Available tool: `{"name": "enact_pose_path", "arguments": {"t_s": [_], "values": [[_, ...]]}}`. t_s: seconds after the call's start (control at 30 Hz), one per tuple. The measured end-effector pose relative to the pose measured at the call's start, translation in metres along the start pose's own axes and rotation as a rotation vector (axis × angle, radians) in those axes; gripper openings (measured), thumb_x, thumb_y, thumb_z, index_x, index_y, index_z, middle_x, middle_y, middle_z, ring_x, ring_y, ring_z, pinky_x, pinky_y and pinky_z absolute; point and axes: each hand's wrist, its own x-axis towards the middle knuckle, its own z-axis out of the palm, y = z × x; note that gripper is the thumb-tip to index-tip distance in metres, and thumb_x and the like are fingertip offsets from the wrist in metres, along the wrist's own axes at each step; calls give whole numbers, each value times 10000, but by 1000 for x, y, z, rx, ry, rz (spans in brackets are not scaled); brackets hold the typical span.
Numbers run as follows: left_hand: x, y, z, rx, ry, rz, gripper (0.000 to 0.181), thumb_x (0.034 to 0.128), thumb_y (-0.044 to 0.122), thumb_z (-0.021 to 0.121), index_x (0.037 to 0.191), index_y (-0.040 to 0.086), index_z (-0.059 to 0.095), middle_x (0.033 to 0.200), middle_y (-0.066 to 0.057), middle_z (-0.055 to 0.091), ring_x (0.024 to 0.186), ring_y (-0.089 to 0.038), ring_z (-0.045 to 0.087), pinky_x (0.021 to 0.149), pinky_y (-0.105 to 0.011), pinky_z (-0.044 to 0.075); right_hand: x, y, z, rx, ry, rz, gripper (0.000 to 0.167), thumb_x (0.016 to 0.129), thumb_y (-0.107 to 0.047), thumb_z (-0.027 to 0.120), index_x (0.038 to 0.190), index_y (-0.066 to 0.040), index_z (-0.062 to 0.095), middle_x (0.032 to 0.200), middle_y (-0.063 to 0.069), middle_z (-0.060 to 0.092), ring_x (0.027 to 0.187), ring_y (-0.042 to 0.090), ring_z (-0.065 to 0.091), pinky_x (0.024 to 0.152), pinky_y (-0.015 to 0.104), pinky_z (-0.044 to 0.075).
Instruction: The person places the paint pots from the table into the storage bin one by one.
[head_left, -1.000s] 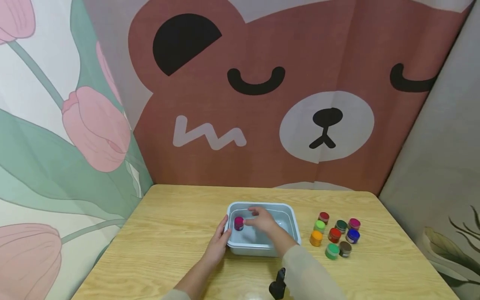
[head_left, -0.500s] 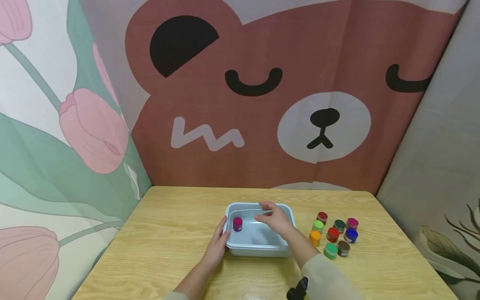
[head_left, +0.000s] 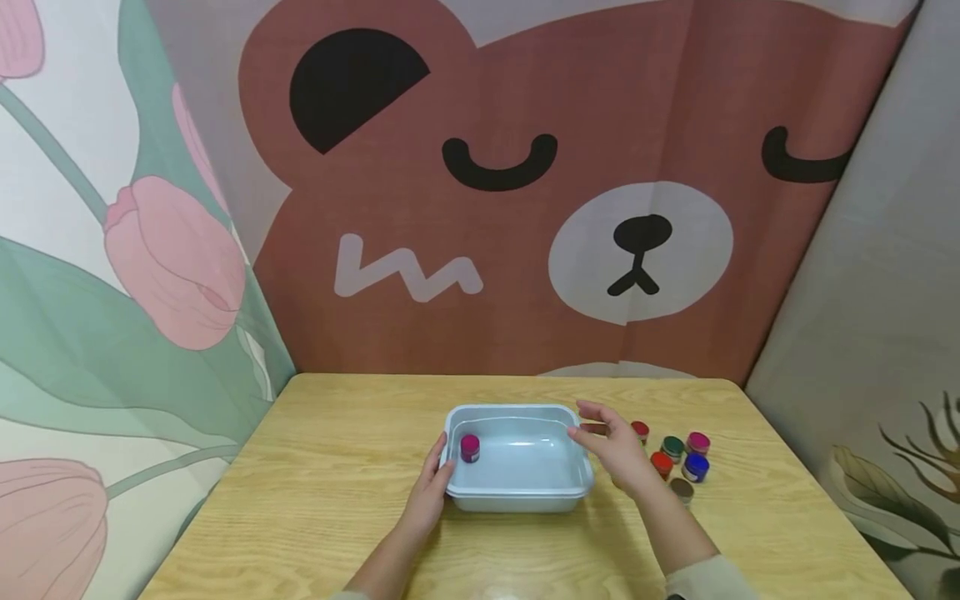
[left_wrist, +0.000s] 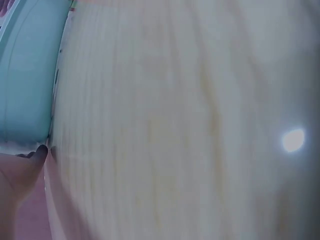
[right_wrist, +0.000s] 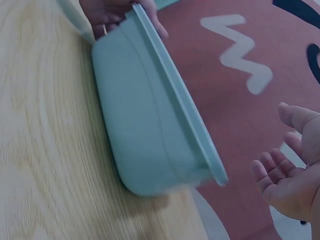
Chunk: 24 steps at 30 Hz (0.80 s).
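Wooden counter point(head_left: 330, 467), tub point(head_left: 517, 503) near its far edge: left hand point(head_left: 424, 500) clamped on, right hand's point(head_left: 624, 458) fingers apart! Purple jar point(head_left: 470, 450) inside looks light, stiff, best pinched mid-body.

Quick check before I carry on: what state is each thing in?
Container: upright, open-topped, one jar inside.
Inner magenta jar: upright, looks closed.
Blue jar: upright, looks closed.
Dark green jar: upright, looks closed.
Outer magenta jar: upright, looks closed.
Two red jars: partly hidden.
Brown jar: partly hidden.
Left hand: gripping the container.
Right hand: empty, fingers apart.
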Motion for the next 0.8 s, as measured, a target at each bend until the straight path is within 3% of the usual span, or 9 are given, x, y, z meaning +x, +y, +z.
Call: {"name": "enact_pose_path", "arguments": {"t_s": [0.1, 0.2, 0.37, 0.47, 0.67, 0.8], "values": [[-1, 1, 1, 0, 1, -2, 558, 1052, 260, 408, 1573, 212, 216, 1636, -180, 153, 1491, -459, 111, 1178, -653, 136, -7, 5, -16, -18, 20, 36, 602, 942, -346, 652, 1451, -112, 432, 1465, 142, 450, 1292, 306, 474, 1027, 435, 500], [-1, 2, 2, -12, 3, -8, 558, 1051, 259, 412, 1572, 219, 219, 1635, -180, 154, 1490, -459, 121, 1178, -649, 145, -14, 14, -34, -47, 54, 65, 663, 932, -439, 635, 1474, -136, 402, 1484, 119, 431, 1267, 242, 477, 985, 361, 511], [-1, 2, 3, -25, 10, -14, 556, 1052, 255, 413, 1572, 218, 221, 1634, -185, 154, 1488, -462, 120, 1179, -645, 148, -24, 32, -59, -46, 106, 118, 680, 960, -456, 583, 1502, -117, 352, 1487, 145, 415, 1048, -36, 501, 813, 191, 506], [0, 2, 2, -27, 15, -22, 555, 1052, 259, 413, 1571, 225, 223, 1636, -177, 155, 1491, -456, 118, 1182, -639, 145, -27, 43, -69, -54, 127, 150, 707, 971, -468, 554, 1520, -94, 312, 1515, 158, 378, 954, -153, 444, 835, 184, 501], [1, 3, 2, -31, 20, -34, 556, 1050, 270, 413, 1571, 236, 223, 1638, -171, 151, 1493, -449, 117, 1187, -627, 147, -32, 60, -82, -81, 156, 205, 752, 967, -489, 545, 1543, -95, 264, 1547, 164, 323, 932, -181, 396, 835, 106, 463], [0, 4, 3, -25, 15, -28, 550, 1054, 263, 407, 1571, 222, 225, 1635, -180, 154, 1491, -455, 116, 1184, -635, 149, -35, 70, -89, -122, 163, 218, 746, 973, -476, 543, 1537, -72, 268, 1550, 189, 318, 982, -130, 416, 783, 43, 428]]}}
